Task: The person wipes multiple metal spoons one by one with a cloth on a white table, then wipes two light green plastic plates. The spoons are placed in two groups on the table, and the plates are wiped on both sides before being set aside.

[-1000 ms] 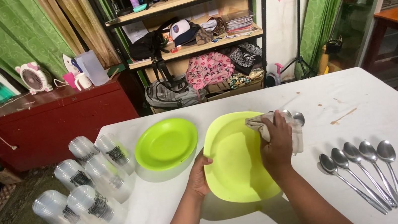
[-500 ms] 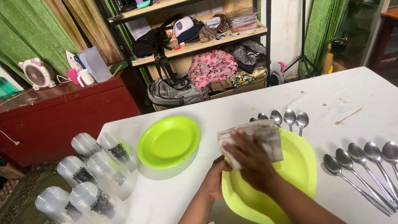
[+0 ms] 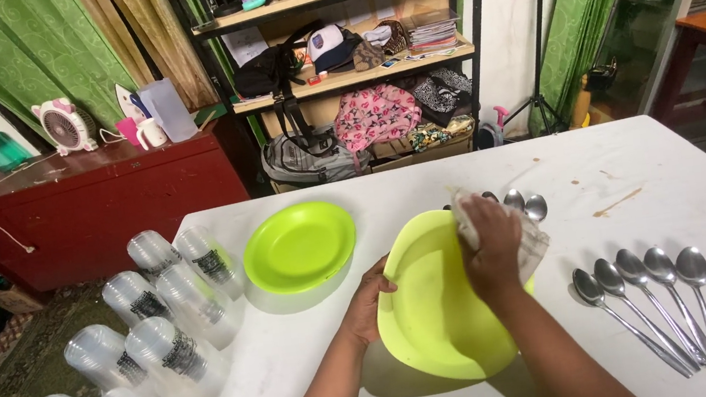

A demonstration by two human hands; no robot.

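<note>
While my left hand [image 3: 372, 302] clamps the tilted green plate [image 3: 438, 305] and my right hand [image 3: 492, 249] presses the cloth [image 3: 531, 244], I judge excess pressure could knock the spoons [image 3: 526, 202] behind.

One head-worn camera looks steeply down, close over the white table's [image 3: 636, 164] near edge, facing the far shelves [image 3: 357, 81].

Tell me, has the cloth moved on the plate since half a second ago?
Yes. The cloth under the right hand went from the plate's left rim to its right edge, toward the spoons.
</note>
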